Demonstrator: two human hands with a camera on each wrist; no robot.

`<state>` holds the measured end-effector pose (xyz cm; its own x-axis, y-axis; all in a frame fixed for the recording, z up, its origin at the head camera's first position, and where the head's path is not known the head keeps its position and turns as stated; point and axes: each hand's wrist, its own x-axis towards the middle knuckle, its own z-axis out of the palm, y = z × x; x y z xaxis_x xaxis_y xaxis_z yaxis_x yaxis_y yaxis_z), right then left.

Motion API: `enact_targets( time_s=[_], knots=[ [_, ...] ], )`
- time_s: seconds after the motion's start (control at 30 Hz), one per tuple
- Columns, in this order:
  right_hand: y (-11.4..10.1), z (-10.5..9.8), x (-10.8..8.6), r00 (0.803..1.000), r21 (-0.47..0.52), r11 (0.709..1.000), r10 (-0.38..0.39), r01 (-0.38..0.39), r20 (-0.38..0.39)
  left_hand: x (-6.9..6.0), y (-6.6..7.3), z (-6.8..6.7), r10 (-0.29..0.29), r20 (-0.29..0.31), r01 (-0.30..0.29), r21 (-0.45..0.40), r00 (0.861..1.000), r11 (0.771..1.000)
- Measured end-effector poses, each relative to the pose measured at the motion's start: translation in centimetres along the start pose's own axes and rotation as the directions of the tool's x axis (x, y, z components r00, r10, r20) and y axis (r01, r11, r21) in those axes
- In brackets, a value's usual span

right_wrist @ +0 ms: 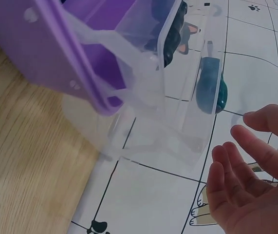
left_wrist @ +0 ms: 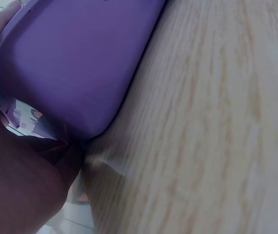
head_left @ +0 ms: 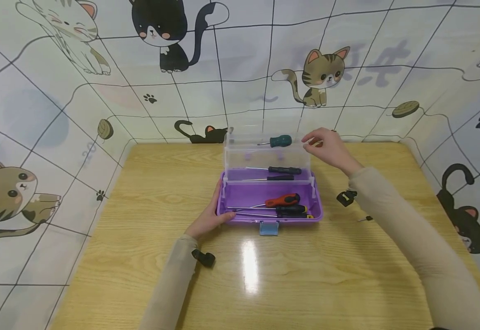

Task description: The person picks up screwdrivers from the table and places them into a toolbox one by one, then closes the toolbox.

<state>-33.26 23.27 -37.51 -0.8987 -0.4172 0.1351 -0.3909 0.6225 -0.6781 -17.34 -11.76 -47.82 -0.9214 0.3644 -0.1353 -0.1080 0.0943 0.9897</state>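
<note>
A purple toolbox point(head_left: 240, 195) stands on the table with its clear plastic trays point(head_left: 240, 158) raised behind the main compartment. My left hand point(head_left: 210, 221) grips its front left corner, the thumb on the front rim and the fingers along the side. Near the top right of the trays, my right hand point(head_left: 326, 145) hovers with loosely bent fingers and nothing in them. A teal stubby screwdriver point(head_left: 281, 141) lies in the upper tray, close to that hand. Two black-handled screwdrivers point(head_left: 284, 170) lie below it. A red-and-black screwdriver point(head_left: 283, 200) and dark-handled ones point(head_left: 291, 209) fill the bottom compartment.
A blue latch point(head_left: 269, 228) hangs from the toolbox front. On the wooden table point(head_left: 161, 192), a small tool with a dark handle point(head_left: 367, 218) lies to the right, partly under the right forearm. A cat-patterned cloth wall point(head_left: 248, 68) rises behind and at both sides.
</note>
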Motion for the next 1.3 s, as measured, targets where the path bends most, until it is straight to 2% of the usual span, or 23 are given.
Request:
enact_targets(
  time_s=[0.13, 0.53, 0.83, 1.07, 1.2, 1.3],
  knots=[
    [0.5, -0.4, -0.6, 1.000, -0.010, 1.000, 0.000, 0.000, 0.001, 0.1, -0.1, 0.0, 0.004, -0.004, -0.004, -0.006, 1.000, 1.000],
    [2.0, -1.7, -2.7, 0.997, -0.014, 0.997, 0.071, -0.071, 0.037, 0.0, -0.1, 0.1, 0.014, -0.007, -0.014, -0.028, 1.000, 0.999],
    [3.8, -2.2, -4.1, 0.998, -0.031, 0.998, 0.051, -0.050, 0.031, 0.1, 0.0, 0.0, 0.035, 0.000, -0.035, 0.002, 0.999, 0.999],
    [4.8, -3.0, -5.4, 0.994, -0.055, 0.996, 0.069, -0.065, 0.088, 0.1, 0.1, 0.1, 0.015, 0.004, -0.015, -0.010, 1.000, 1.000],
    [5.8, -3.2, -6.4, 0.988, -0.091, 0.996, 0.029, -0.016, 0.151, 0.0, 0.3, 0.1, 0.003, 0.001, -0.004, 0.005, 1.000, 1.000],
    [6.8, -3.2, -7.3, 0.982, -0.110, 0.994, 0.007, 0.014, 0.187, -0.1, 0.6, 0.0, 0.008, 0.002, -0.008, 0.047, 1.000, 0.999]
  ],
)
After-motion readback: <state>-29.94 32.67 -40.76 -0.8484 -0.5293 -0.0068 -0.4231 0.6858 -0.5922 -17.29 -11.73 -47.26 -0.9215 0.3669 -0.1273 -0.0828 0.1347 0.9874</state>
